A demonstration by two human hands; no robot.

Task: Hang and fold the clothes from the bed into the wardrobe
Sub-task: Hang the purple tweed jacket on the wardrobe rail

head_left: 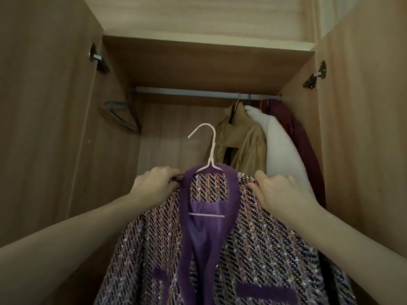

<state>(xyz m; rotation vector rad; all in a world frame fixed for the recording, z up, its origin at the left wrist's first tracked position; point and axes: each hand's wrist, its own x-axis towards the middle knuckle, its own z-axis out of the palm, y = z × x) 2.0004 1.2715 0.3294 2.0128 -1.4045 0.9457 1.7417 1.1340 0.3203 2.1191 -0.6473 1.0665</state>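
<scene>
The left hand (154,183) has its grip clenched on the left shoulder of a purple tweed jacket (253,249), fingers curled over the cloth. The right hand (277,190) grasps the right shoulder the same way, thumb on the near side. Between the two hands the jacket sits on a white hanger (209,148), whose hook rises free above the collar, touching nothing; its lower bar shows through the open neck against the purple lining. The jacket is held up in front of the open wardrobe (198,67), below and nearer than the rail.

Beyond the hook, the metal rail (187,92) runs left to right under the wardrobe's top board. The middle and left stretch of the rail is bare. On its right part hang three garments close together: a tan coat (242,139) just behind and right of the hanger hook, a white garment (275,146) beside it, and a dark red garment (295,137) against the right wall. The tan coat's lower part is hidden by the jacket and the right hand.

At the far left end of the rail a bunch of empty hangers (119,115) hangs against the left wall, well apart from the jacket. The wardrobe doors stand open on either side, with a dark hinge (98,58) on the left and another (316,75) on the right.
</scene>
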